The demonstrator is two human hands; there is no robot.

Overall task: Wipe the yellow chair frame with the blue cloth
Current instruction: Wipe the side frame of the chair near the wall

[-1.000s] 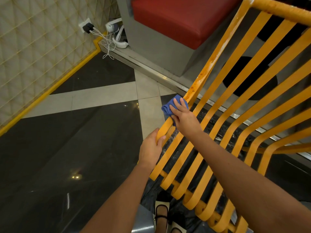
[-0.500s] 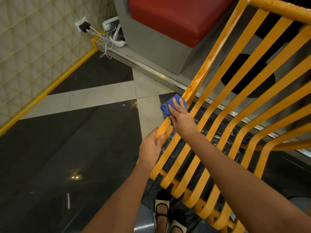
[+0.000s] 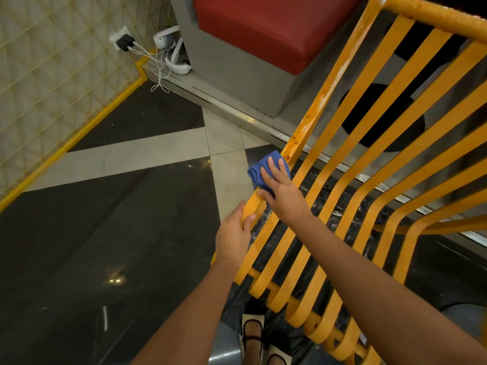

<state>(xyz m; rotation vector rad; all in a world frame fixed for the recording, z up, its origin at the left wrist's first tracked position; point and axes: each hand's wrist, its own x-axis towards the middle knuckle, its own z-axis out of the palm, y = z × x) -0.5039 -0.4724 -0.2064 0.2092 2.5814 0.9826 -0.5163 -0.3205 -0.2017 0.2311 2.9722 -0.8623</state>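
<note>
Yellow chair frame (image 3: 350, 164) has its grimy outer bar running up and away from both hands, so the right hand (image 3: 282, 192), pressing the blue cloth (image 3: 261, 169) flat on it, leads while the left hand (image 3: 233, 238) grips lower down.

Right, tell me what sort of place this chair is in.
Probably a restaurant or cafe seating area: a built-in grey bench with a red cushion, polished dark tiled floor, and a slatted yellow chair frame being wiped.
</note>
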